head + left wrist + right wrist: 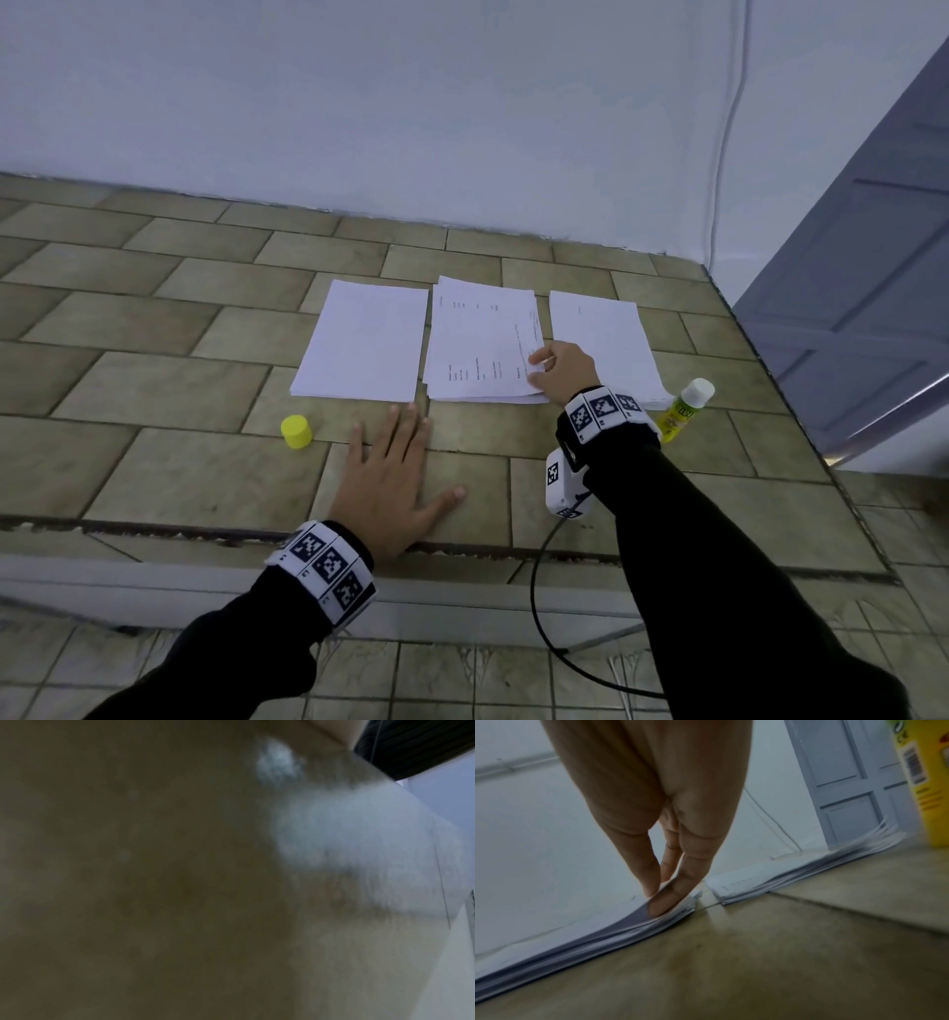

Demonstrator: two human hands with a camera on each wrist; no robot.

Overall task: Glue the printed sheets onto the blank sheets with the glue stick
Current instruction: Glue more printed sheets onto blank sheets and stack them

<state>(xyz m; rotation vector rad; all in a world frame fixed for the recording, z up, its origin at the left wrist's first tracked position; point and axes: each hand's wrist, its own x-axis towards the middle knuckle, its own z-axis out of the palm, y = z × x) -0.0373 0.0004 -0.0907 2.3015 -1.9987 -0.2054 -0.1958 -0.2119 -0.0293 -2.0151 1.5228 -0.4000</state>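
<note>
Three piles of white paper lie side by side on the brown tiled floor [154, 318]. The left pile of blank white sheets [364, 342] has no writing that shows. The middle pile of printed white sheets [480, 342] has small dark lines of text on top. The right pile of white sheets [603, 339] looks almost bare, with only a tiny mark near the top.

There is one yellow glue stick with a white top [685, 408]. It stands just beside the near corner of the right pile. Its one small round yellow cap [296, 431] sits apart, on the floor to the left.

The right hand [562, 367] pinches the near right corner of the top printed sheet between thumb and fingers [652, 878], lifting it a little. The left hand [393, 480] lies flat on the floor with its fingers spread, holding nothing. The left wrist view is only a blur.
</note>
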